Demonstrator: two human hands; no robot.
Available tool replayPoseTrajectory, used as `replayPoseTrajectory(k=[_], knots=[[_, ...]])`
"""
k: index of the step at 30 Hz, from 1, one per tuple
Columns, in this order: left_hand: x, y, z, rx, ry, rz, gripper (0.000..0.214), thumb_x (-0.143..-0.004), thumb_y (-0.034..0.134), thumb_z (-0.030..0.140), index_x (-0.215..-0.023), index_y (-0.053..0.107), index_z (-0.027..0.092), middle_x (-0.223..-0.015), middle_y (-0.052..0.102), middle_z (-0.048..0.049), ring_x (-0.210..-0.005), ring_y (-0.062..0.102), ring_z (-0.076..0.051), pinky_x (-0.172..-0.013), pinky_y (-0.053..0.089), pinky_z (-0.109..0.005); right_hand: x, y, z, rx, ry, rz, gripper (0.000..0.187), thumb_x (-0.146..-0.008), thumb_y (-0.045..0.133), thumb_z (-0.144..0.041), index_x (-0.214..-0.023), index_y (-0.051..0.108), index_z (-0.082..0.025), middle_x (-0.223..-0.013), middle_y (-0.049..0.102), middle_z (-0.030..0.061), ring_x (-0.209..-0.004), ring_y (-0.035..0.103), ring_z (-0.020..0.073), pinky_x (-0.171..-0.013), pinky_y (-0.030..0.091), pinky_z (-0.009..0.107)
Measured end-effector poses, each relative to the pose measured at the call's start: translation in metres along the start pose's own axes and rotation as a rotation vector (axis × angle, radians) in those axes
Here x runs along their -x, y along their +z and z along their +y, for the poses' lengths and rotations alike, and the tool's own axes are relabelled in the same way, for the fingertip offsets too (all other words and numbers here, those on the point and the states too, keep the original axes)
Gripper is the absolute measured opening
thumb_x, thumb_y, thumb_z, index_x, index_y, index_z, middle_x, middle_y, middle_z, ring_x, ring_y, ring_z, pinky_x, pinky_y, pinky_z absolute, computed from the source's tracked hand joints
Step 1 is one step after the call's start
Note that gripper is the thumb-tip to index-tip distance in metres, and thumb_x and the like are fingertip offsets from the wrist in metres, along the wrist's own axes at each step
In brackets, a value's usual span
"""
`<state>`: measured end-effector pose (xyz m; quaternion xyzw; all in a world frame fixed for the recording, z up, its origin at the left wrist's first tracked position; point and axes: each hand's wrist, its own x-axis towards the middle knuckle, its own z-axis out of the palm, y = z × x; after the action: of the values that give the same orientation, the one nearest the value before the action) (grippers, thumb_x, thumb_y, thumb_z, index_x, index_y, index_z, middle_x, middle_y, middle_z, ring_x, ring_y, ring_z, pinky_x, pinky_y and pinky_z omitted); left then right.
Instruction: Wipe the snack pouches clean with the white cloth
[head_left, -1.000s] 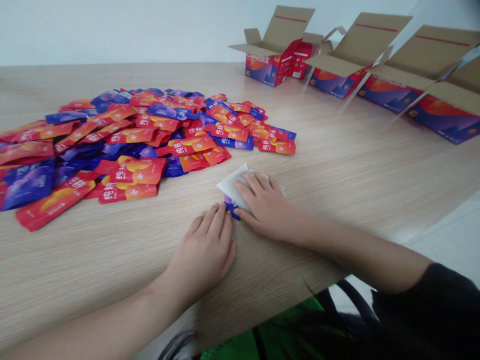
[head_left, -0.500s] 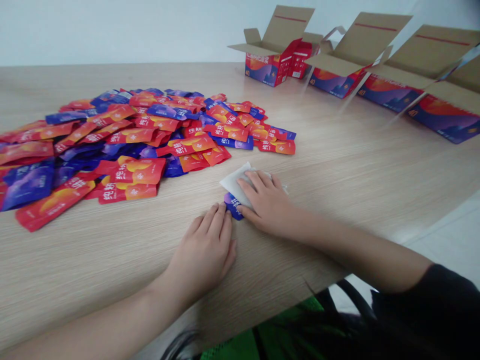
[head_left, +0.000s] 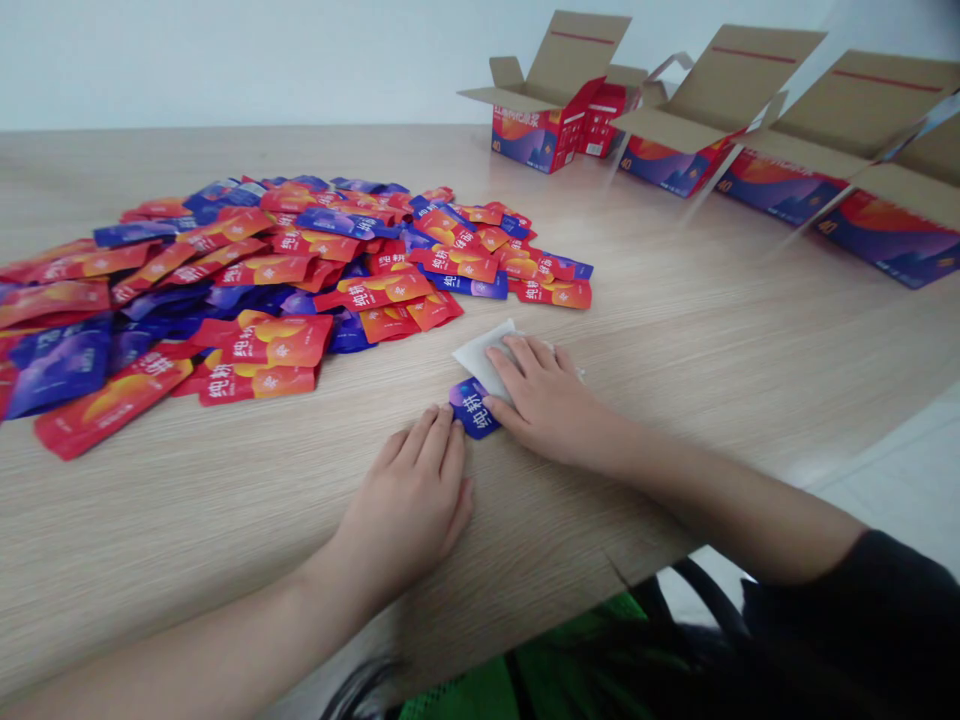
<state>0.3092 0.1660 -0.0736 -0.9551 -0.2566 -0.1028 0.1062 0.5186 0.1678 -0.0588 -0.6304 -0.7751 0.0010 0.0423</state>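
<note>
Two bare hands lie palm-down near the front edge of a pale wood bench (head_left: 712, 330). Item one: the right hand (head_left: 544, 395), fingers straight and close together, lies flat on a white sachet (head_left: 484, 352), gripping nothing; the flat press appears meant to pin the packet while it slides. Item two: a purple sachet (head_left: 472, 405) with white lettering lies partly under the white one, its exposed corner at 7 o'clock of the right hand. Item three: the left hand (head_left: 409, 505), fingers extended and nearly closed side by side, holds nothing; its fingertips touch the purple sachet's near edge, seemingly as a stop against drifting. Item four: a loose heap of red, orange and purple sachets (head_left: 262, 270) spreads at 10 o'clock of the hands, near but apart. Item five: several open cartons (head_left: 551, 115) stand in a row from 1 to 2 o'clock, well apart, flaps up. Change against a second ago: the right hand and the white sachet have shifted toward 1 o'clock, baring more of the purple sachet; the left hand stays where it was.
</note>
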Motion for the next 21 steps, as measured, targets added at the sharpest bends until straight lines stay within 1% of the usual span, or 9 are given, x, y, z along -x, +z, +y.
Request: replayPoseTrajectory(k=[3, 5, 7, 9, 11, 13, 15, 18, 21], knots=[[-0.001, -0.001, 0.0, 0.009, 0.001, 0.012, 0.046, -0.089, 0.045, 0.024, -0.12, 0.061, -0.005, -0.124, 0.063, -0.0299, -0.115, 0.062, -0.039, -0.09, 0.056, -0.049, 0.004, 0.001, -0.011, -0.019, -0.114, 0.004, 0.056, -0.101, 0.033, -0.039, -0.146, 0.042, -0.009, -0.153, 0.037, 0.0224, -0.14, 0.033, 0.039, -0.111, 0.028, 0.059], [-0.002, -0.003, 0.0, 0.03, -0.006, 0.001, 0.042, -0.089, 0.045, 0.023, -0.116, 0.064, -0.003, -0.119, 0.066, -0.0275, -0.112, 0.064, -0.038, -0.088, 0.057, -0.049, 0.007, 0.001, -0.018, -0.043, -0.197, -0.004, 0.054, -0.1, 0.033, -0.036, -0.147, 0.042, -0.012, -0.154, 0.037, 0.02, -0.141, 0.032, 0.0368, -0.113, 0.026, 0.058], [-0.003, -0.004, 0.0, 0.048, -0.013, -0.017, 0.039, -0.089, 0.045, 0.022, -0.113, 0.066, -0.001, -0.114, 0.068, -0.0254, -0.11, 0.065, -0.037, -0.086, 0.057, -0.049, 0.009, 0.0, -0.02, -0.061, -0.231, -0.011, 0.053, -0.1, 0.033, -0.035, -0.148, 0.04, -0.014, -0.155, 0.036, 0.0174, -0.142, 0.031, 0.0343, -0.114, 0.025, 0.057], [-0.004, -0.004, 0.0, 0.04, -0.012, -0.016, 0.041, -0.089, 0.044, 0.022, -0.115, 0.064, -0.003, -0.117, 0.067, -0.0268, -0.111, 0.064, -0.038, -0.088, 0.057, -0.049, 0.009, -0.001, -0.016, -0.067, -0.204, -0.013, 0.053, -0.101, 0.031, -0.035, -0.149, 0.04, -0.015, -0.156, 0.036, 0.0154, -0.143, 0.031, 0.032, -0.115, 0.026, 0.055], [-0.003, -0.004, 0.0, 0.017, -0.001, 0.001, 0.045, -0.089, 0.044, 0.023, -0.12, 0.062, -0.005, -0.123, 0.064, -0.0295, -0.114, 0.063, -0.038, -0.091, 0.056, -0.05, 0.007, -0.001, -0.01, -0.054, -0.133, -0.014, 0.053, -0.102, 0.028, -0.036, -0.149, 0.041, -0.014, -0.156, 0.037, 0.0152, -0.143, 0.032, 0.0316, -0.114, 0.028, 0.054], [-0.002, -0.002, 0.0, 0.0, 0.006, 0.012, 0.047, -0.09, 0.044, 0.023, -0.122, 0.061, -0.006, -0.125, 0.062, -0.0302, -0.115, 0.063, -0.038, -0.092, 0.055, -0.049, 0.004, -0.001, -0.003, -0.028, -0.044, -0.011, 0.055, -0.102, 0.027, -0.036, -0.149, 0.041, -0.012, -0.156, 0.037, 0.0172, -0.142, 0.033, 0.034, -0.113, 0.03, 0.055], [-0.001, -0.001, 0.0, -0.005, 0.008, 0.011, 0.047, -0.09, 0.044, 0.023, -0.122, 0.061, -0.005, -0.126, 0.063, -0.0297, -0.115, 0.063, -0.038, -0.091, 0.056, -0.049, 0.002, -0.001, -0.001, -0.007, 0.01, -0.005, 0.057, -0.101, 0.028, -0.037, -0.149, 0.04, -0.009, -0.155, 0.037, 0.0199, -0.141, 0.034, 0.0374, -0.111, 0.031, 0.057], [-0.001, -0.001, 0.0, -0.001, 0.008, 0.008, 0.047, -0.09, 0.044, 0.023, -0.122, 0.062, -0.006, -0.125, 0.063, -0.0297, -0.115, 0.063, -0.039, -0.091, 0.056, -0.049, 0.003, 0.002, -0.008, 0.003, -0.01, 0.013, 0.058, -0.1, 0.032, -0.039, -0.148, 0.041, -0.008, -0.154, 0.036, 0.0231, -0.14, 0.033, 0.041, -0.11, 0.029, 0.061], [-0.002, -0.003, 0.0, 0.017, 0.003, 0.011, 0.044, -0.089, 0.045, 0.022, -0.118, 0.064, -0.004, -0.122, 0.065, -0.0287, -0.114, 0.063, -0.039, -0.091, 0.056, -0.049, 0.008, 0.005, -0.02, -0.025, -0.119, 0.017, 0.057, -0.1, 0.033, -0.04, -0.148, 0.04, -0.01, -0.154, 0.036, 0.0229, -0.141, 0.031, 0.0404, -0.112, 0.026, 0.063]])
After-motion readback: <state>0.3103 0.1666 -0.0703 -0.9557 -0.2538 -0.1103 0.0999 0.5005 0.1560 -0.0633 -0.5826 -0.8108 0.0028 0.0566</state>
